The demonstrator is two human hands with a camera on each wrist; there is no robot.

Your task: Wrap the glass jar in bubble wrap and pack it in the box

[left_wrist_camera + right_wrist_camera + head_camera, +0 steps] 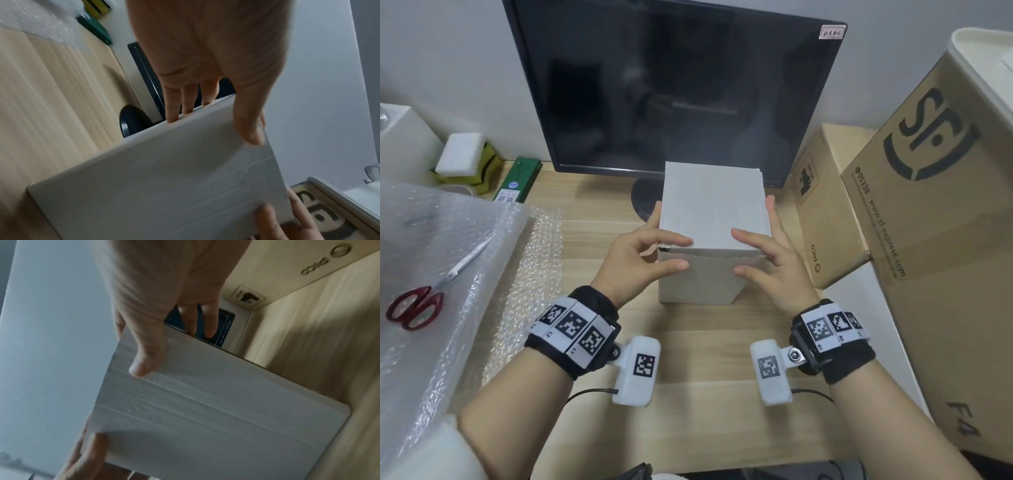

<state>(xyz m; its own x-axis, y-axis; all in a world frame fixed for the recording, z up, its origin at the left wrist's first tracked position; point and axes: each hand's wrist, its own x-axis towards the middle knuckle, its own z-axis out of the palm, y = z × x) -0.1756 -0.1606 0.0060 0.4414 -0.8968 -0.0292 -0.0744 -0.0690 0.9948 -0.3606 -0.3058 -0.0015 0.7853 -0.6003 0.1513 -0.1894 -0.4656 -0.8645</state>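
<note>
A white cardboard box [714,205] stands on the wooden desk [705,359] in front of the monitor. Its lid is folded down, with a thin dark gap along the front edge. My left hand [654,250] flanks the box's left side, index finger on the lid, thumb on the front face. My right hand [767,253] mirrors it on the right. In the left wrist view the left hand [205,56] lays its thumb on the box [164,186]. The right wrist view shows the right hand [160,288] likewise on the box [205,410]. The jar is hidden. Bubble wrap [431,257] lies left.
Red-handled scissors [417,301] lie on the bubble wrap. A dark monitor [671,85] stands close behind the box. A PICO carton [822,212] and a large printed carton [945,240] crowd the right. A green box [517,185] and white foam block [464,154] sit back left.
</note>
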